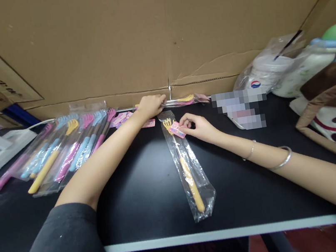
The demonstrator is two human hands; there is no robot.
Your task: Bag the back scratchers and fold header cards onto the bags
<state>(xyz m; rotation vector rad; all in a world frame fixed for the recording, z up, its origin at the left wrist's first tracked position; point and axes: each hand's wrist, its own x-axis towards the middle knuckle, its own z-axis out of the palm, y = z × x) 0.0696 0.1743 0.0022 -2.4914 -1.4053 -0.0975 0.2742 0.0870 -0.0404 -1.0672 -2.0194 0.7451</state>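
Observation:
A yellow back scratcher [190,181] lies in a clear plastic bag [208,198] on the black table, its claw end pointing away from me. My right hand [198,126] pinches a small pink printed card [177,130] between thumb and fingers, over the bag near the claw. At the back, beside the cardboard wall, my left hand [151,105] is closed with its fingers curled down by more bagged back scratchers [187,99]; what it grips is hidden. Pink and purple cards [122,119] lie under and beside my left forearm.
Several bagged back scratchers [75,142] in pink, blue and yellow lie at the left, beside a white power strip [4,152]. Towards the right are a partly blurred phone [238,111], a bagged cup [269,71], a bottle [315,64] and a brown-edged bag [324,94]. Cardboard [104,38] stands behind.

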